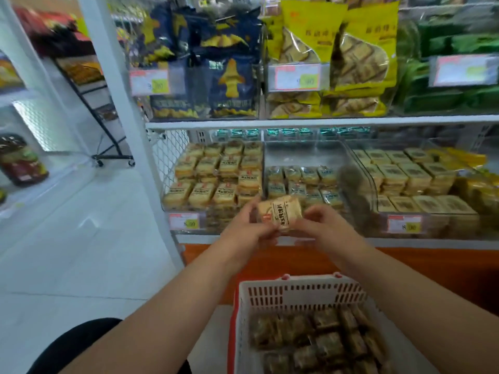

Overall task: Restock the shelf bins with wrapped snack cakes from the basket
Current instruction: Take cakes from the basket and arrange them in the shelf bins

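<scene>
A pale yellow wrapped snack cake (280, 213) is held between both hands just in front of the lower shelf. My left hand (249, 228) grips its left end and my right hand (322, 225) grips its right end. Below them a white and red basket (297, 291) holds several darker wrapped cakes (316, 338). Behind the held cake, the left clear bin (189, 209) is stacked with matching yellow cakes. The middle bin (305, 153) is half full of cakes in blue-printed wrappers. The right bin (361, 168) holds several pale square cakes.
The upper shelf (324, 122) carries blue snack bags (232, 82), yellow bags (351, 58) and green packs (459, 74). Price tags (185, 221) hang on the bin fronts. A white upright post (129, 125) stands left of the shelf. A black wheeled rack (108, 125) stands on the white floor at the left.
</scene>
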### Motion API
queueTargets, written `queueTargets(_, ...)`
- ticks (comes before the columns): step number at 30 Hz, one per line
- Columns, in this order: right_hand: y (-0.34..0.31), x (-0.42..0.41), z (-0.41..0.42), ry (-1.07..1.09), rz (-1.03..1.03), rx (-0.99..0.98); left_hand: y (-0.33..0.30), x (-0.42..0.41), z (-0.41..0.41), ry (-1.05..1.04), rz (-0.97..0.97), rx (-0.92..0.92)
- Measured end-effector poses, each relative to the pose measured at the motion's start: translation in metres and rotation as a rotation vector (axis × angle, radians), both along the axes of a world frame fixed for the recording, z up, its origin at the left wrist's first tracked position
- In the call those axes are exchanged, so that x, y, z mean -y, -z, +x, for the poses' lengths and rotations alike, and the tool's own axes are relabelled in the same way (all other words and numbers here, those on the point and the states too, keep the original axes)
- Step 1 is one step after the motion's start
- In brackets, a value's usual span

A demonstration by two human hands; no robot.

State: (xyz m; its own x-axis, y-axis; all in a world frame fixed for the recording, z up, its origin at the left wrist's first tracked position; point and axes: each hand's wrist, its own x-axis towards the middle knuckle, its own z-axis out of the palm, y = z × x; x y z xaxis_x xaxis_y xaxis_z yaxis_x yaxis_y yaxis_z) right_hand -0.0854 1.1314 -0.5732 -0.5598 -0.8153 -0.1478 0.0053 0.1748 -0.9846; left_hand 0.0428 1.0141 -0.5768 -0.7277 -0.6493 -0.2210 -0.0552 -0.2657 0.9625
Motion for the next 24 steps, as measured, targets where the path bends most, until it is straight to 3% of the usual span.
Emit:
queueTargets(3, -0.011, 0.007, -0.001, -0.163, 0.170, -0.853, -0.018, 0.030, 0.016, 0.018, -0.198, 0.201)
queueTargets(5, -0.018, 0.011, 0.006, -0.363, 0.193, -1.160, -0.029, 0.050, 0.024, 0.069, -0.207, 0.236)
queueTargets(11, -0.033, 0.053, 0.031, -0.458, 0.172, -1.278, -0.047, 0.102, 0.038, 0.173, -0.260, 0.274)
queueTargets(16, -0.061, 0.121, 0.017, -0.366, 0.015, -1.300, -0.056, 0.131, 0.023, -0.050, -0.245, 0.104)
queueTargets(20, -0.063, 0.167, 0.009, -0.370, 0.034, -1.256, -0.056, 0.146, 0.019, -0.172, -0.534, 0.369)
queueTargets(24, -0.045, 0.188, -0.001, -0.430, 0.246, -1.309, -0.048, 0.149, 0.017, -0.052, -0.710, 0.550)
